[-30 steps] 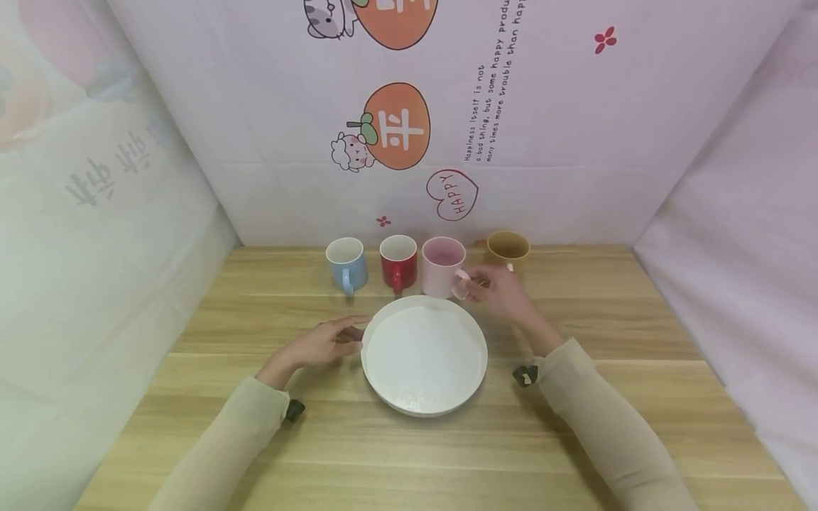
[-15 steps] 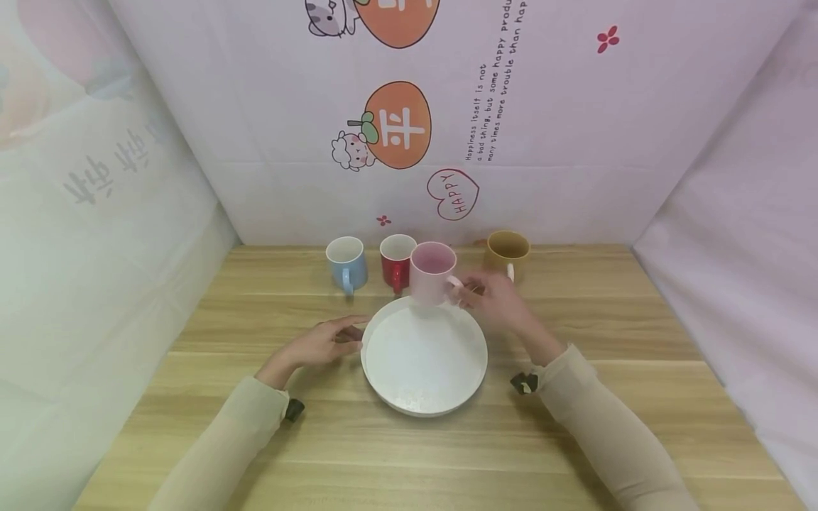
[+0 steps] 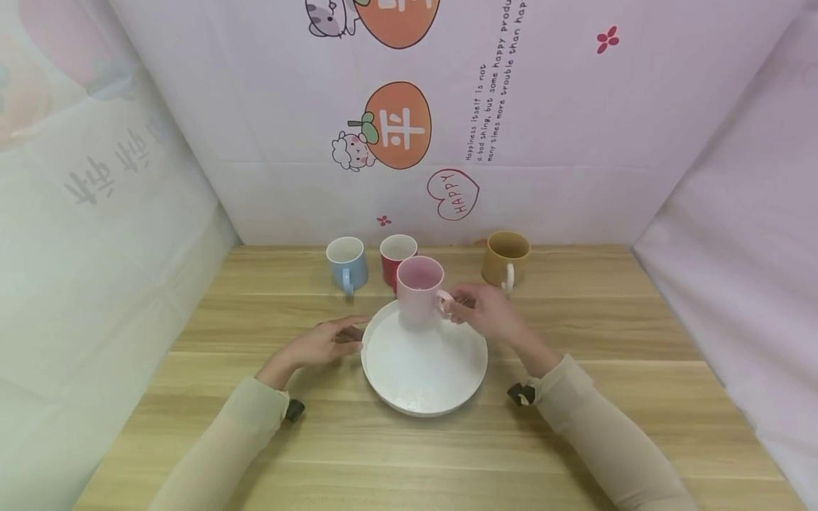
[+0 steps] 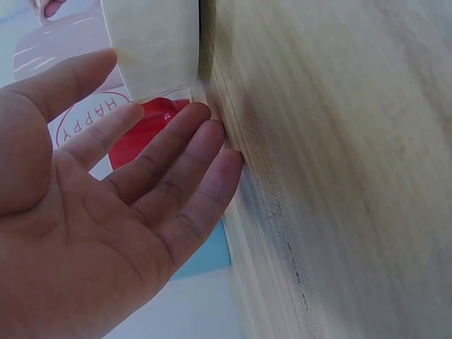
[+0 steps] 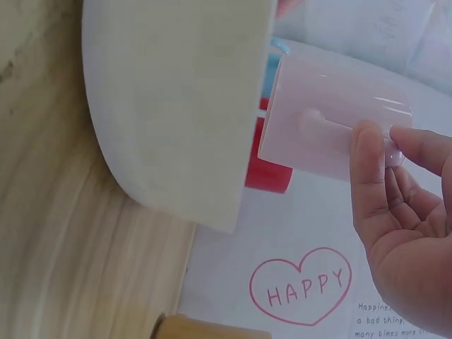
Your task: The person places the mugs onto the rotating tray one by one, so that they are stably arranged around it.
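Note:
My right hand (image 3: 482, 312) pinches the handle of a pink mug (image 3: 418, 292) between thumb and fingers, as the right wrist view (image 5: 332, 116) also shows. The mug is upright and overlaps the far rim of a round white tray (image 3: 424, 362) in the head view; in the right wrist view its base is above the tray's rim. At the tray's left side is my left hand (image 3: 322, 344), fingers extended, with thumb and index fingertips right at the tray's wall (image 4: 152, 46).
Behind the tray stand a light blue mug (image 3: 348, 266) and a red mug (image 3: 390, 268), the red one partly hidden by the pink mug. A mustard-yellow mug (image 3: 498, 262) with a pale handle stands at the back right. A printed white cloth (image 3: 543, 191) hangs behind the wooden table (image 3: 575, 312).
The pink mug, held by its handle, has left its place beside the red mug and moved left and toward me over the tray's far rim. My left hand and the tray have stayed put.

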`<state>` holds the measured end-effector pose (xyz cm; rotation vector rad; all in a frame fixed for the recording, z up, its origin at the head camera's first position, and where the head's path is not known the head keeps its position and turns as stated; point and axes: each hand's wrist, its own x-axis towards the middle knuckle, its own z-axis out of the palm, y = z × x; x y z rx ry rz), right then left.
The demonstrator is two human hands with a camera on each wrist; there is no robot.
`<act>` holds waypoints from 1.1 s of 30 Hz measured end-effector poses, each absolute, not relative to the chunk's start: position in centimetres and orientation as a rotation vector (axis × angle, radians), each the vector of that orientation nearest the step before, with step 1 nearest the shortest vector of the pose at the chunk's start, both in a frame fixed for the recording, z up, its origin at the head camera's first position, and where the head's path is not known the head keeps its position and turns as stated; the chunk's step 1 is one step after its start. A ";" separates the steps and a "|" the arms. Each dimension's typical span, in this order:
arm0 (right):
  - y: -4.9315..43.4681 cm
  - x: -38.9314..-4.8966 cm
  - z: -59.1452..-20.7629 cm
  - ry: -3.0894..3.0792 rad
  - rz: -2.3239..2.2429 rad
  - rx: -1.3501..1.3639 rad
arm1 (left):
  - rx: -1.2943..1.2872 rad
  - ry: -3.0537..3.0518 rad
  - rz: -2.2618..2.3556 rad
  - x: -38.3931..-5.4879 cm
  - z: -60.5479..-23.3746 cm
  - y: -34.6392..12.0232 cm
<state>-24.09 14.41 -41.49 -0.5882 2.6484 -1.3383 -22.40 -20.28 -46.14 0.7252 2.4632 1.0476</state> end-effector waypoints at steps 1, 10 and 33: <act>14.3 -24.0 -41.6 2.636 -1.355 -0.602 | 0.729 2.464 1.051 -22.4 -46.2 -20.3; 13.8 -23.4 -42.1 2.661 -1.305 -0.690 | 0.739 2.462 1.066 -22.4 -46.3 -20.3; 12.6 -23.1 -43.8 2.586 -1.267 -0.799 | 0.768 2.462 1.070 -22.4 -46.4 -20.4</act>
